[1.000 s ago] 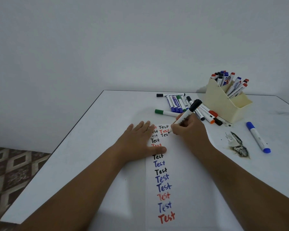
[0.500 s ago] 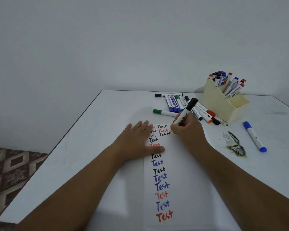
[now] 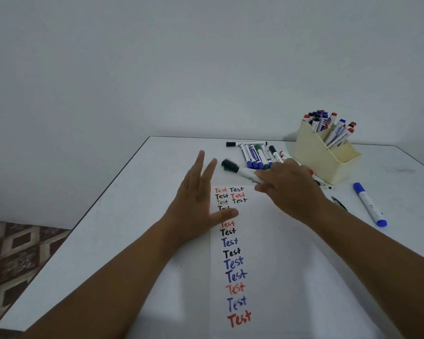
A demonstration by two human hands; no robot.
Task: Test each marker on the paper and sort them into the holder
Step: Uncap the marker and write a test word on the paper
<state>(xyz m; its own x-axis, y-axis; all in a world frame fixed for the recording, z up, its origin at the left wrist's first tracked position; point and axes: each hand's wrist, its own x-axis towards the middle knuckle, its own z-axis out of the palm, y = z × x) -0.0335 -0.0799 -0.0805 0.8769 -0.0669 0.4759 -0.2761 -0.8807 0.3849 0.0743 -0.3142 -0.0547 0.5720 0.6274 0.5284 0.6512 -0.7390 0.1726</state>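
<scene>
A white paper strip [image 3: 267, 241] covered with "Test" written in red, black and blue lies on the white table [image 3: 137, 216]. My right hand [image 3: 291, 189] holds a black marker [image 3: 240, 170] just beyond the paper's far end. The marker lies nearly level, its black end pointing left and blurred. My left hand [image 3: 196, 204] is open with the fingers spread and raised, and the thumb lies over the paper's left edge. The cream holder [image 3: 321, 162] stands at the back right with several markers upright in it.
Several loose markers [image 3: 255, 154] lie in a bunch left of the holder, partly behind my right hand. One blue marker [image 3: 368, 204] lies alone on the right. A dark scrap [image 3: 338, 203] shows beside my right wrist. The table's left edge drops to patterned floor [image 3: 15, 253].
My right hand lifted the black marker off the paper and swung it level, black end to the left. My left hand's fingers rose from the paper and spread.
</scene>
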